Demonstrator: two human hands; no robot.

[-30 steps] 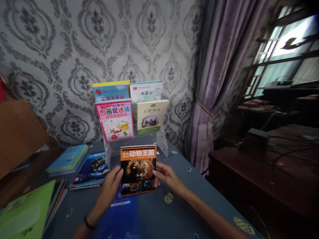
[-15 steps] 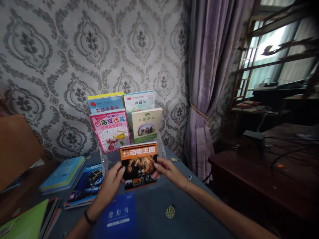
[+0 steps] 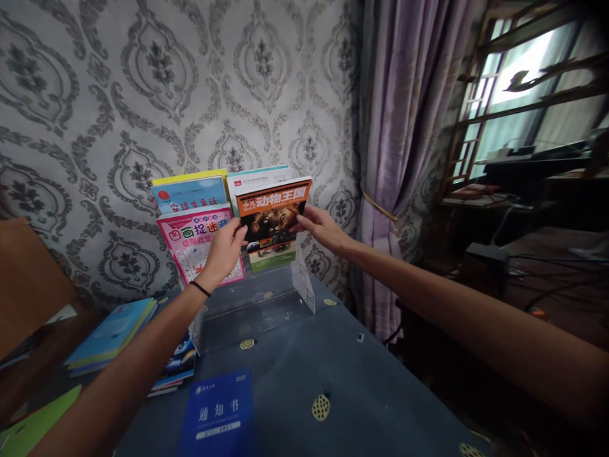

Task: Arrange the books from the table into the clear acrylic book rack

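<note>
Now my left hand (image 3: 222, 252) and right hand (image 3: 326, 228) — holding its side edges — have carried the orange-and-black, lion-covered paperback book (image 3: 276, 219) higher and farther, to the clear plastic rack's (image 3: 303, 284) right side, mostly hiding a cream-and-green book (image 3: 273, 261).

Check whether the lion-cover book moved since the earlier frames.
Yes: the lion-cover book went up in the view. It was below the cream-and-green book on the clear stand; now it overlaps that book, hiding most of its cover.
</note>
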